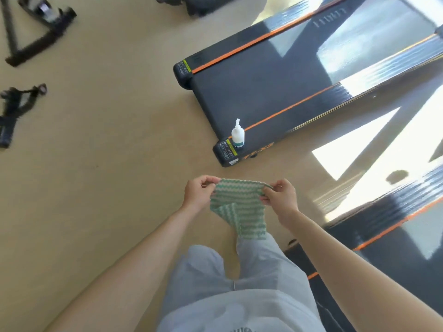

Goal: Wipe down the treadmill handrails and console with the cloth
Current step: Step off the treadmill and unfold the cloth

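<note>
Torso and legs: pale shirt [239,312] and light grey trousers [215,267] fill the lower centre, seen from above.
Left hand [199,196]: fingers curled, pinching the cloth's upper left corner.
Right hand [280,197]: fingers curled, pinching the upper right corner.
Cloth [236,207]: green-and-white zigzag weave, stretched between both hands in front of the legs; lower part hangs folded, well apart from the treadmill.
Treadmill [251,92]: black deck with orange stripes, flat on the beige floor [107,164] beyond the hands; sunlit patches cross its belt.
Bottle [237,135]: small, white, upright on the deck's nearest corner.
Second deck [383,236]: black, orange-edged, beside the right forearm.
Black equipment [40,37]: on the floor at far left, blurred.
</note>
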The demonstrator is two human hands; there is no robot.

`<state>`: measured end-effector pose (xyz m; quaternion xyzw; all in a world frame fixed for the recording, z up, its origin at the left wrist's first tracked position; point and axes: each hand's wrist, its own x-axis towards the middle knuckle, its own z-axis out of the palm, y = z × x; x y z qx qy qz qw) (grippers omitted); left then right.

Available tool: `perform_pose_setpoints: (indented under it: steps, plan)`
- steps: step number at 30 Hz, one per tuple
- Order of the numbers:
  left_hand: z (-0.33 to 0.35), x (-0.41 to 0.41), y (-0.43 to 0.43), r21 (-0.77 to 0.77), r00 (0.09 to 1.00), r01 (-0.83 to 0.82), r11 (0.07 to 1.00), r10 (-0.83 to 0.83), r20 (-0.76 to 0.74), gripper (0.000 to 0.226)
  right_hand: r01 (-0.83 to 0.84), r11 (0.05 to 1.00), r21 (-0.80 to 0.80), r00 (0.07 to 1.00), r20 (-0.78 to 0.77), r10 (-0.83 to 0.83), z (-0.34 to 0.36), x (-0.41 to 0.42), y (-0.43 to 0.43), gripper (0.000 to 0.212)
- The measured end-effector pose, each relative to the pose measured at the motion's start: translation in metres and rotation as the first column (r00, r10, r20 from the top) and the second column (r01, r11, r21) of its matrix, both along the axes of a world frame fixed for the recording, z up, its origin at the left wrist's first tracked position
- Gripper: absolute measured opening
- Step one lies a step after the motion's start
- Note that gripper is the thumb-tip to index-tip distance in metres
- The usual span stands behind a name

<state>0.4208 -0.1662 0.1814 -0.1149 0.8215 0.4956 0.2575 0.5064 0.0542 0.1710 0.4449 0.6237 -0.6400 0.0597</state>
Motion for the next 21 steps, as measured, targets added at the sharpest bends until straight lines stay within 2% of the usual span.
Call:
perform_pose_setpoints:
  steps: [7,17,21]
  plan:
    - [-0.042,-0.129,0.059,0.093,0.986,-0.119,0.989,0.106,0.131,0.017,0.040,0.996,0.075,0.999,0.024,-0.042,-0.054,-0.130,0.045,0.027]
    - [-0.148,-0.285,0.094,0.138,0.973,-0.157,0.978,0.130,0.191,0.027,0.099,0.969,0.227,0.992,0.058,-0.115,-0.148,-0.290,0.065,0.042]
    - [-0.192,-0.327,0.108,0.123,0.973,-0.137,0.983,0.111,0.201,0.034,0.107,0.954,0.278,0.984,0.105,-0.141,-0.186,-0.335,0.074,0.040]
